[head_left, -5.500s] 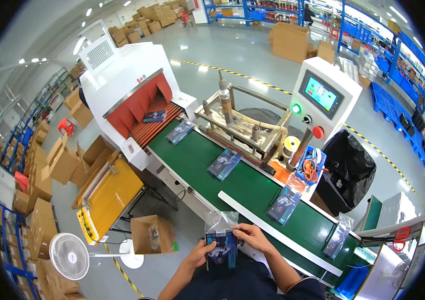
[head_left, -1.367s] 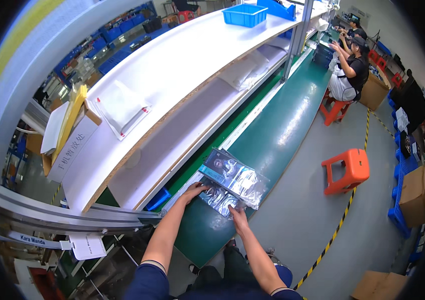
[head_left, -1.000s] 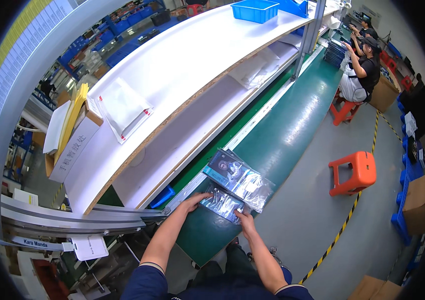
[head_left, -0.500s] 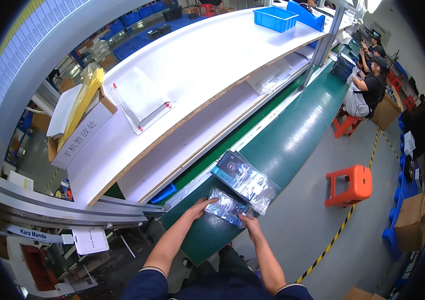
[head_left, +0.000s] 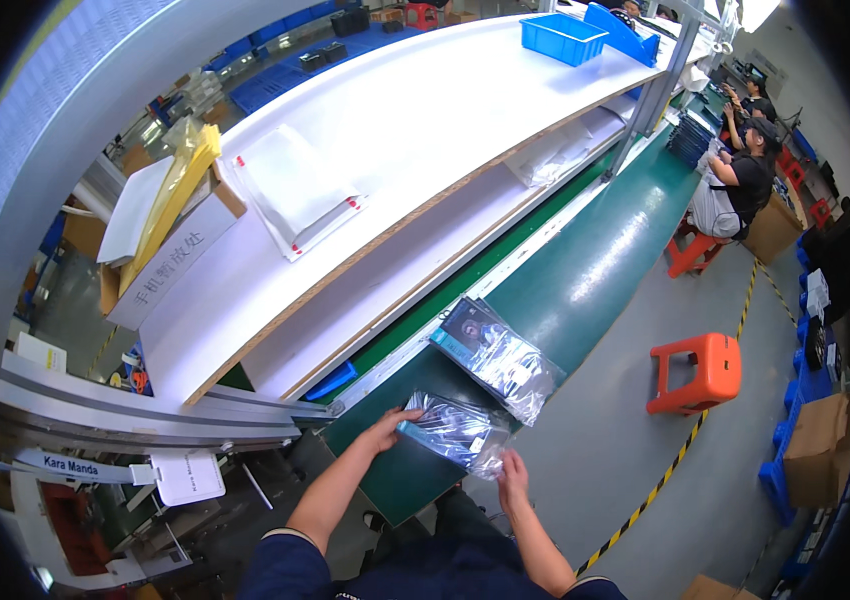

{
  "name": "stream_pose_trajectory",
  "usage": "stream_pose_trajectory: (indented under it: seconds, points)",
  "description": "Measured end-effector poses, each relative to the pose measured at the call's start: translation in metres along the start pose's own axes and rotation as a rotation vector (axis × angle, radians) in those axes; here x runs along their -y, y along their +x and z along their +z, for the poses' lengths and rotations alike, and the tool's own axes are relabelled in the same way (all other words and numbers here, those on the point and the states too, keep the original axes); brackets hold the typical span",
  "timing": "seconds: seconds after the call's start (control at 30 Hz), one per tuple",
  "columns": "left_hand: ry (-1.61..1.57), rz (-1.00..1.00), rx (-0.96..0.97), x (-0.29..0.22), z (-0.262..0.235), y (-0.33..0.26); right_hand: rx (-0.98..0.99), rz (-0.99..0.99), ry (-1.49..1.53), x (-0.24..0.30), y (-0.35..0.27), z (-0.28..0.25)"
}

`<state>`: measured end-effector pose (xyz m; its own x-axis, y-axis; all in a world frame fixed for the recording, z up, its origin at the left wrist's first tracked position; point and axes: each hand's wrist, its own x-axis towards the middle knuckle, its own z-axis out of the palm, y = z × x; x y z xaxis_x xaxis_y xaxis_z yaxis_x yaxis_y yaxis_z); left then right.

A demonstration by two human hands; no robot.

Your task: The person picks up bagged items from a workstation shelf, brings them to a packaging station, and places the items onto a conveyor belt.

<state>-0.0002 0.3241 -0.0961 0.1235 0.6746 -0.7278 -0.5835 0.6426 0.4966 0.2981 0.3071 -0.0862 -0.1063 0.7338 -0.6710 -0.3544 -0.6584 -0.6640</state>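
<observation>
A flat dark package in a clear plastic bag lies just over the near end of the green work surface, its film shiny and wrinkled. My left hand grips its left end, thumb on top. At the bag's loose right-hand end, my right hand has its fingers closed on the film. Just beyond lies a small pile of similar bagged packages; the top one shows a dark picture with a light blue edge. What exactly is inside the bags cannot be made out.
A white two-level shelf runs along the left, bearing a blue bin, white sheets and a carton of yellow envelopes. An orange stool stands on the right. Farther along the green bench, co-workers sit by stacked packages.
The bagged package now lies more stretched out, its loose end showing. My right hand has moved down and slightly right with that end; my left hand has shifted slightly left and down.
</observation>
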Motion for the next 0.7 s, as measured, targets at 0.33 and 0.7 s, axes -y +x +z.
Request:
stream_pose_trajectory:
  seconds: [0.33,0.7]
  points:
    - [-0.571,0.508,-0.172,0.139,0.042,-0.18,0.502,0.206,0.218,-0.02,-0.079,0.102]
    - [0.18,0.661,-0.447,0.214,-0.047,-0.381,1.27,0.182,-0.814,-0.096,-0.22,0.202]
